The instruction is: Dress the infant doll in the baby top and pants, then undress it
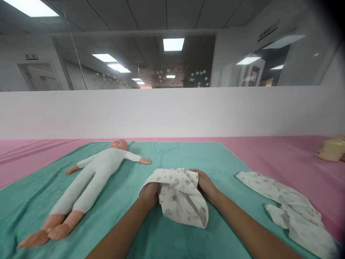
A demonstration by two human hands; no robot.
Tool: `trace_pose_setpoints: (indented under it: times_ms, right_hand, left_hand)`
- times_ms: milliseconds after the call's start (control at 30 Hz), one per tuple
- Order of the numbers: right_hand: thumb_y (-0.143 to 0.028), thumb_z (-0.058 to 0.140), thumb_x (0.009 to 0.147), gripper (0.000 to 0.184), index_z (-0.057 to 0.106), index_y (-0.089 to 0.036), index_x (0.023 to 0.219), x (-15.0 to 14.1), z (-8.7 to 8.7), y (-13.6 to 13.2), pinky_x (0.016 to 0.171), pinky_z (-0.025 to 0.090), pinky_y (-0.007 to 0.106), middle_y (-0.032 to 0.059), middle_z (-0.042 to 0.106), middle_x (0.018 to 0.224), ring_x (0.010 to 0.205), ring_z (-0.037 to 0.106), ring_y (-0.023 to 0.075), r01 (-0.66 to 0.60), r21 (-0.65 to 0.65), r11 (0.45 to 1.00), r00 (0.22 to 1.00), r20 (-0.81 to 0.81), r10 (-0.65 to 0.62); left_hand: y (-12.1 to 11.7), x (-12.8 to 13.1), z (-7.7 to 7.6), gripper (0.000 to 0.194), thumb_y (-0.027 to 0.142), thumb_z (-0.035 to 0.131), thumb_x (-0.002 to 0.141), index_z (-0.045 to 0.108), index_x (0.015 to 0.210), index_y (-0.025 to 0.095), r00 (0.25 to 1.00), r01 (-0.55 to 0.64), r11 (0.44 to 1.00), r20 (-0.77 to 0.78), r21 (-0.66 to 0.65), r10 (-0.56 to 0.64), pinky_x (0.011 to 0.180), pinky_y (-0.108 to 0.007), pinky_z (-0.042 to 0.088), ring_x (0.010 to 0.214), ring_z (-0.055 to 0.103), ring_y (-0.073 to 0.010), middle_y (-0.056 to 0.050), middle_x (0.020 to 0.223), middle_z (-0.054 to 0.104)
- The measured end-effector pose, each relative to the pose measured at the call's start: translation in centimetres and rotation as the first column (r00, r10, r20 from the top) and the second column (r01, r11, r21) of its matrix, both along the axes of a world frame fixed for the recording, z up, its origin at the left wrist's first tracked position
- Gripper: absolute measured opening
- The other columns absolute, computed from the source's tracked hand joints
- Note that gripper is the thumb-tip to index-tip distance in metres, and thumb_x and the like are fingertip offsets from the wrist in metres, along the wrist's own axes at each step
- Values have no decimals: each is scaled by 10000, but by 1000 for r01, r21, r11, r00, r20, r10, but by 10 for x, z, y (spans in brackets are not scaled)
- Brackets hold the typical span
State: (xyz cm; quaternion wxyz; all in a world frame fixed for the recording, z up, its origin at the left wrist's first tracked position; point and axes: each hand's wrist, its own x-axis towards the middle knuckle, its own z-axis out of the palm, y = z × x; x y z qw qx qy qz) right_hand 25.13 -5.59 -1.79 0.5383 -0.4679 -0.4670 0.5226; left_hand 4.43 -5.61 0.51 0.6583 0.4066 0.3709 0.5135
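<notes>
A small white printed garment (pixel 179 196) lies bunched on the teal blanket (pixel 172 154) in front of me. My left hand (pixel 150 192) is pushed inside it from the left, so its fingers are hidden under the cloth. My right hand (pixel 205 184) grips the garment's right edge, fingers curled round the fabric. A baby doll (pixel 94 176) in a white bodysuit lies on its back to the left, arms spread, bare feet toward me.
A second white printed garment (pixel 291 208) lies spread at the blanket's right edge. The blanket covers a pink surface (pixel 283 154). A pale yellow object (pixel 332 149) sits far right. A low white wall (pixel 172 111) runs behind.
</notes>
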Motion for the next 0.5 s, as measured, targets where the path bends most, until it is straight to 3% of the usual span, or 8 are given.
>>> trace_pose_setpoints:
  times_ms: [100, 200, 267, 367, 500]
  right_hand:
    - [-551, 510, 755, 352, 546, -201, 764, -1, 12, -5, 636, 404, 266, -5, 557, 723, 696, 505, 146, 61, 144, 988, 980, 177, -86]
    - [-527, 504, 782, 324, 543, -205, 780, -1, 24, -15, 657, 388, 261, 0, 541, 772, 714, 475, 139, 25, 329, 944, 892, 419, -170]
    - [-496, 550, 761, 287, 548, -217, 828, -4, 29, -22, 632, 375, 258, -5, 546, 787, 692, 467, 137, -93, 314, 945, 822, 559, -105]
    - [-421, 656, 675, 302, 559, -236, 893, -10, 28, -30, 624, 371, 260, -3, 569, 859, 718, 492, 151, -297, 193, 935, 697, 714, 74]
    - [-266, 577, 716, 182, 565, -238, 895, -12, 28, -28, 680, 376, 274, 3, 568, 912, 793, 508, 165, -284, 238, 929, 644, 765, 0]
  left_hand:
    - [4, -6, 4, 252, 335, 603, 733, 630, 951, 211, 998, -57, 997, 16, -47, 58, 812, -374, 483, 915, 616, -251, -56, 911, 682]
    - [7, -8, 4, 210, 332, 583, 745, 616, 886, 180, 995, -74, 996, 58, -51, 76, 761, -336, 492, 860, 627, -231, -48, 873, 681]
    - [11, -8, 2, 223, 354, 563, 754, 601, 877, 172, 995, -58, 998, 79, -38, 60, 723, -326, 496, 825, 632, -225, -47, 861, 678]
    - [14, -8, 0, 265, 397, 551, 750, 588, 875, 167, 996, -88, 995, 22, -40, 89, 630, -317, 490, 692, 629, -212, -49, 763, 670]
    - [13, -12, 7, 286, 408, 540, 754, 599, 891, 164, 977, -181, 980, -98, 78, 189, 509, -263, 435, 502, 556, -162, -10, 558, 605]
